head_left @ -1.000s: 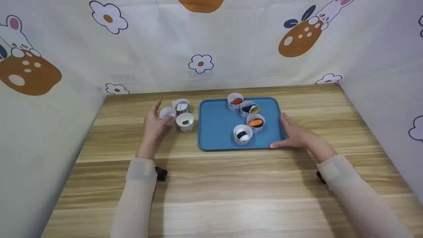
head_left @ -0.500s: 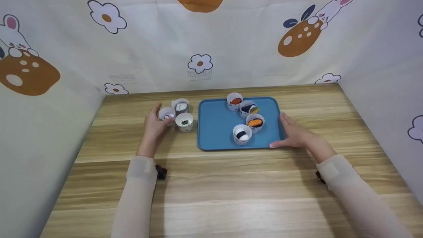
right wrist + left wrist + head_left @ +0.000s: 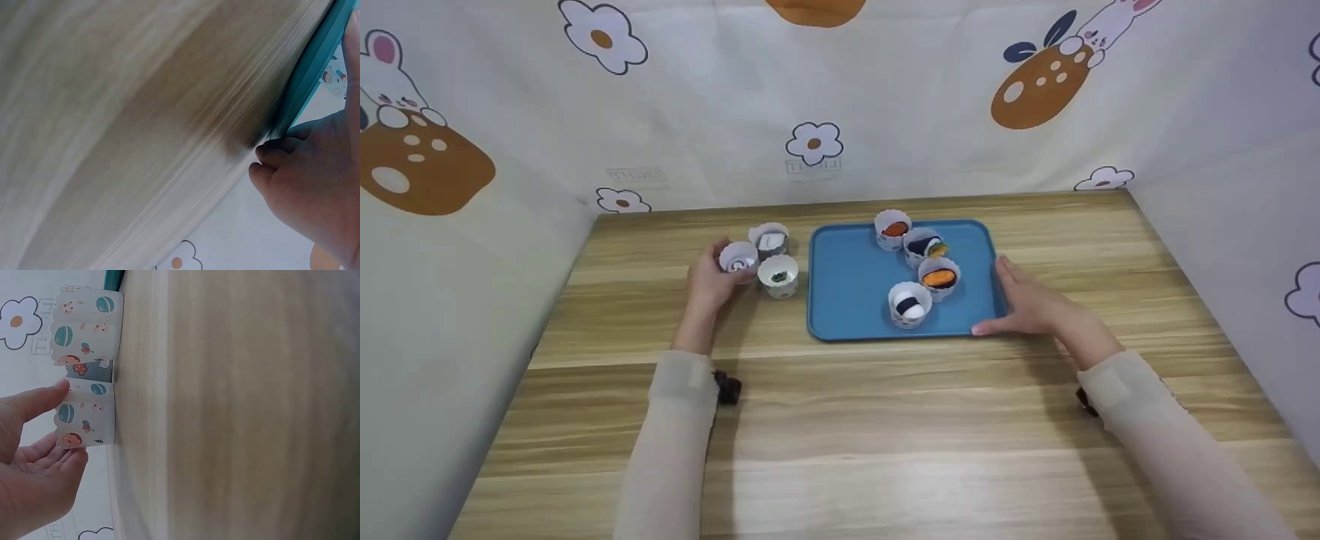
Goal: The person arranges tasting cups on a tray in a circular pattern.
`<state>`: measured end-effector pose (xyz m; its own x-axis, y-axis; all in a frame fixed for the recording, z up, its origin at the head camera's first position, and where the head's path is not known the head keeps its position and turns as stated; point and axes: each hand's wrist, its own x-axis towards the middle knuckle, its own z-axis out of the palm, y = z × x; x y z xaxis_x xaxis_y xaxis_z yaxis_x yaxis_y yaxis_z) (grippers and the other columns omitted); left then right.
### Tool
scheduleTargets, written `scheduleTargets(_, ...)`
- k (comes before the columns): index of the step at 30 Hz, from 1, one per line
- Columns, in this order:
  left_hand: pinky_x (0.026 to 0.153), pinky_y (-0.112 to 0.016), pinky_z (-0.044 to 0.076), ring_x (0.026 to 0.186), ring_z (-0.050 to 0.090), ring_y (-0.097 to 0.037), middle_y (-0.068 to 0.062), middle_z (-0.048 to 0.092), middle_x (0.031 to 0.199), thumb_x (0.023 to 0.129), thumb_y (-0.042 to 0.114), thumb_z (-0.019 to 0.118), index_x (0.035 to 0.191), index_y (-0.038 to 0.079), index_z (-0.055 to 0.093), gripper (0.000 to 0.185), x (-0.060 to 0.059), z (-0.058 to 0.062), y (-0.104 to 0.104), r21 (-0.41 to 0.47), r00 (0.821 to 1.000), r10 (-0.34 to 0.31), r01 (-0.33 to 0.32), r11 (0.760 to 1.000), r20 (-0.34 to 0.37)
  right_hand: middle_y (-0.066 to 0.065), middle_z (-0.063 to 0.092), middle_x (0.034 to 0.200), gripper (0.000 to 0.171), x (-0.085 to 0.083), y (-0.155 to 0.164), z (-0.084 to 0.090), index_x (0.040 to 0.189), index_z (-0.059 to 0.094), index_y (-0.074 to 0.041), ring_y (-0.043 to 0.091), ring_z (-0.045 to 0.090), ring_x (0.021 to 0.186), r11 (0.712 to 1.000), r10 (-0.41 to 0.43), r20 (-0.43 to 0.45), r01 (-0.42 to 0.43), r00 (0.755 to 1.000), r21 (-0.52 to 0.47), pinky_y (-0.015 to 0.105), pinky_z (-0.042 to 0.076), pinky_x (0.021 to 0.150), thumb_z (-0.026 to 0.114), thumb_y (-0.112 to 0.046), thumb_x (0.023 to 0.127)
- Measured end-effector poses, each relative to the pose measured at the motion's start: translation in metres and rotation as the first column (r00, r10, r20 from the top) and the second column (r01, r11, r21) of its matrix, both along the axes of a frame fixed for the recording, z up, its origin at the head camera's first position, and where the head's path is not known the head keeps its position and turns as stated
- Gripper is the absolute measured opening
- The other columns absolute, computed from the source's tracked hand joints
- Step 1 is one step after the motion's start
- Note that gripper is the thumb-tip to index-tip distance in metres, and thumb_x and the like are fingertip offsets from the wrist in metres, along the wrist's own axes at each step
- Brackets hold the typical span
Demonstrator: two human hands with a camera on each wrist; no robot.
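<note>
Item one, my left hand (image 3: 711,281): I am curling it round a paper cup (image 3: 738,259) on the worktop (image 3: 840,420), left of the tray (image 3: 855,300); in the left wrist view my thumb (image 3: 39,400) is touching the cup's scalloped rim and my fingers (image 3: 53,458) are lying along its wall, so I am pinching it lightly, with the cup (image 3: 84,413) sitting upright on the wood. Item two, two more cups: one behind (image 3: 770,240) and one to its right (image 3: 779,274), both just beside the held cup, all three clustered close together off the tray. Item three, my right hand (image 3: 1027,304): I am resting it spread against the tray's right edge, thumb at the near corner, fingers straight along the rim, gripping nothing; the right wrist view shows fingertips (image 3: 270,163) tucked at the teal lip. Item four, four filled cups on the tray: orange topping at the back (image 3: 893,229), a dark roll next (image 3: 924,246), another orange one (image 3: 939,277), and a white-and-black piece nearest me (image 3: 910,304). Handling note: I am judging the held cup as light, thin-walled and easily crushed, apt to tip its filling; best taken low on opposite walls with gentle pressure, kept level.
</note>
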<state>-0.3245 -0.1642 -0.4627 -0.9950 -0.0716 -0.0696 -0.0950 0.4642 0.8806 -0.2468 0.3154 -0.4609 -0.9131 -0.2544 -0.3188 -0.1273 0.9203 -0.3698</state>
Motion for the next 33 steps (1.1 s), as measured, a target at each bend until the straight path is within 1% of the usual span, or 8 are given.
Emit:
scheduleTargets(8, 0.119, -0.042, 0.034, 0.139, 0.044, -0.035, -0.026, 0.048, 0.147, 0.088, -0.004, 0.067, 0.144, -0.007, 0.041, 0.062, 0.001, 0.002, 0.001, 0.011, 1.000, 0.024, -0.024, 1.000, -0.004, 0.027, -0.007, 0.165, 0.140, 0.000, 0.001, 0.001, 0.156, -0.006, 0.005, 0.045, 0.000, 0.153, 1.000, -0.010, 0.019, 0.010, 1.000, 0.003, 0.058, 0.011, 0.123, 0.071, -0.075, 0.072)
scheduleTargets(15, 0.119, -0.042, 0.034, 0.139, 0.045, -0.034, -0.024, 0.050, 0.147, 0.089, -0.002, 0.067, 0.143, -0.006, 0.043, 0.059, 0.001, 0.005, -0.002, -0.007, 0.999, 0.034, -0.034, 0.999, -0.001, 0.026, -0.007, 0.165, 0.140, 0.000, 0.001, 0.000, 0.156, -0.007, 0.005, 0.046, -0.001, 0.153, 1.000, -0.015, 0.024, 0.015, 1.000, -0.002, 0.059, 0.010, 0.123, 0.071, -0.074, 0.072)
scheduleTargets(20, 0.120, -0.042, 0.033, 0.140, 0.044, -0.034, -0.024, 0.050, 0.147, 0.090, -0.002, 0.067, 0.144, -0.006, 0.043, 0.059, 0.004, 0.008, -0.002, -0.008, 1.000, 0.027, -0.027, 1.000, -0.003, 0.027, -0.007, 0.165, 0.140, 0.000, 0.000, 0.000, 0.156, -0.008, 0.005, 0.047, 0.000, 0.152, 1.000, -0.014, 0.022, 0.014, 1.000, -0.004, 0.060, 0.010, 0.123, 0.071, -0.075, 0.071)
scheduleTargets(26, 0.118, -0.043, 0.034, 0.137, 0.046, -0.035, -0.026, 0.052, 0.144, 0.089, 0.000, 0.068, 0.142, -0.006, 0.045, 0.057, 0.009, 0.010, -0.004, -0.055, 1.000, 0.016, -0.018, 0.998, -0.025, 0.027, -0.007, 0.165, 0.140, 0.000, 0.000, 0.000, 0.156, -0.007, 0.005, 0.047, 0.000, 0.152, 1.000, -0.007, 0.021, 0.007, 1.000, -0.010, 0.060, 0.010, 0.123, 0.071, -0.074, 0.072)
scheduleTargets(31, 0.117, -0.044, 0.036, 0.135, 0.048, -0.037, -0.029, 0.052, 0.143, 0.089, 0.001, 0.068, 0.142, -0.008, 0.045, 0.058, 0.012, 0.013, -0.005, -0.066, 0.999, -0.011, 0.008, 0.998, -0.044, 0.028, -0.006, 0.165, 0.139, 0.000, -0.001, 0.001, 0.156, -0.005, 0.007, 0.047, 0.001, 0.152, 1.000, -0.004, 0.010, 0.004, 1.000, -0.014, 0.059, 0.011, 0.123, 0.072, -0.073, 0.072)
scheduleTargets(33, 0.117, -0.043, 0.035, 0.136, 0.048, -0.037, -0.028, 0.051, 0.144, 0.089, 0.000, 0.067, 0.142, -0.008, 0.045, 0.058, 0.014, 0.014, -0.005, -0.061, 0.999, -0.019, 0.016, 0.998, -0.044, 0.027, -0.006, 0.165, 0.139, 0.000, -0.001, 0.001, 0.156, -0.006, 0.006, 0.046, 0.001, 0.153, 1.000, -0.008, 0.014, 0.008, 1.000, -0.013, 0.059, 0.012, 0.123, 0.072, -0.073, 0.072)
